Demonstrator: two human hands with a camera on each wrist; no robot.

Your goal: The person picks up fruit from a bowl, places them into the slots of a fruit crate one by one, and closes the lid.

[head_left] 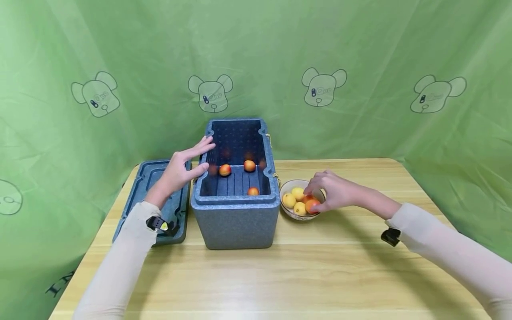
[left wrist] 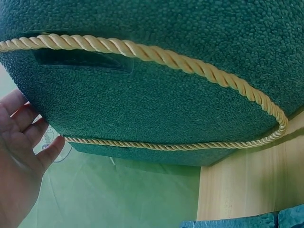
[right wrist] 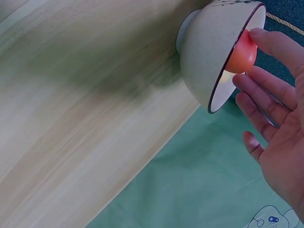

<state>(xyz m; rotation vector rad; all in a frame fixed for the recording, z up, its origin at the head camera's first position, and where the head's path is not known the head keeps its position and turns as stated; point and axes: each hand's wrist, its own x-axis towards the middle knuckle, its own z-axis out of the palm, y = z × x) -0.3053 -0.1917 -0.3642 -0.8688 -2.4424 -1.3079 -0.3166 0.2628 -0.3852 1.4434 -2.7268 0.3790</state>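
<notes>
A deep grey-blue foam box [head_left: 240,226] stands without its lid, with three red-orange round fruits [head_left: 225,170] on its floor. My left hand [head_left: 179,171] rests at the box's left rim, fingers extended and thumb apart. In the left wrist view its fingertips lie by the box edge, near a twisted gold rope [left wrist: 209,71]. Right of the box is a patterned white bowl [right wrist: 204,52] with a dark rim. My right hand [head_left: 334,191] reaches into it, thumb and fingers pinching a red-orange fruit [right wrist: 241,54]. Several yellow fruits [head_left: 299,208] lie beside that one.
The box's lid [head_left: 176,224] lies flat on the wooden table [head_left: 320,275], left of the box and partly under my left forearm. A green curtain [head_left: 264,53] with mouse-like heads drawn on it hangs behind and around the table.
</notes>
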